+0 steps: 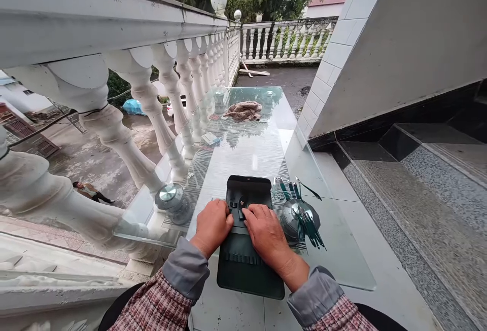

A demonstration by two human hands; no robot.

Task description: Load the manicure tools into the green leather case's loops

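Note:
A dark green manicure case (249, 273) lies unfolded on the glass table, showing a row of elastic loops in its lower half and a small black strap with a snap (242, 201) higher up. My left hand (213, 223) is closed on the case's left side, thumb pointing inward. My right hand (266, 234) reaches over the right side, its bent fingertips at the black strap; the exact grip is partly hidden. Beside it are several green-handled manicure tools (310, 227) in a loose heap. Nail clippers (292, 190) and tweezers (309, 188) lie just behind them.
The glass tabletop (262, 153) rests on round metal-capped supports (170, 195). Farther back lie a small card (210, 139) and a crumpled brown cloth (243, 111). A white balustrade (144, 138) runs along the left; stone steps (411, 194) rise on the right. A person (92, 191) is below, beyond the balusters.

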